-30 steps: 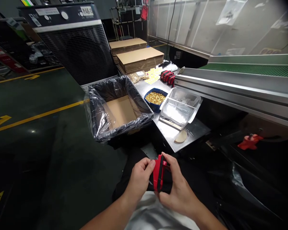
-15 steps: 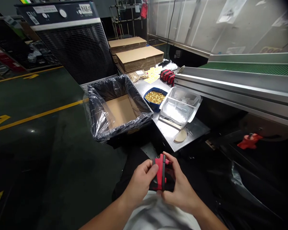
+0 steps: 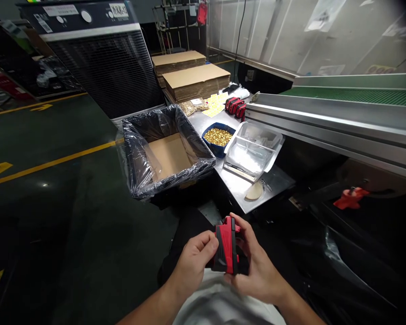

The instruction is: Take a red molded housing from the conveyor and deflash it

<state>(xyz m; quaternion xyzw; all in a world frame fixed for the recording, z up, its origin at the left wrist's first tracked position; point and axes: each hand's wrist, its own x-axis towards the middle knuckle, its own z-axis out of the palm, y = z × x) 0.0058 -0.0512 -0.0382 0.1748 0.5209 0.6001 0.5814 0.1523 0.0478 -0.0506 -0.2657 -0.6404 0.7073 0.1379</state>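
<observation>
Red-and-black plastic casing, in hand, with bench contents

Principal item: one red-and-black plastic casing (image 3: 227,246), which we have between our two hands, in front of the lap and clear of the bench.

Right hand (image 3: 262,266): grasping the casing from its right side, fingers at the far end, thumb at the near end.

Left hand (image 3: 194,262): fingers curled, thumb and forefinger drawn together against the casing's left side; we cannot tell whether they grip its edge or something small hidden there.

Ahead of the left hand, slightly leftward: a black crate (image 3: 176,183), lined with clear plastic film, a cardboard sheet (image 3: 171,155) lying in the bottom.

Straight beyond the right hand: a metal bench (image 3: 235,192). On its near corner we list a beige disc (image 3: 255,191), cut straight along one edge. Farther from that hand, a clear divided tray (image 3: 274,155); just left of the tray, a blue tub (image 3: 218,151) of small brass-coloured pieces (image 3: 218,135).

Farthest from both hands: yellow label sheets (image 3: 214,104), beside a row of similar red-and-black casings (image 3: 235,107); behind the labels, stacked cardboard (image 3: 196,79).

Well right of and beyond the right hand: a conveyor with a green belt (image 3: 352,95).
</observation>
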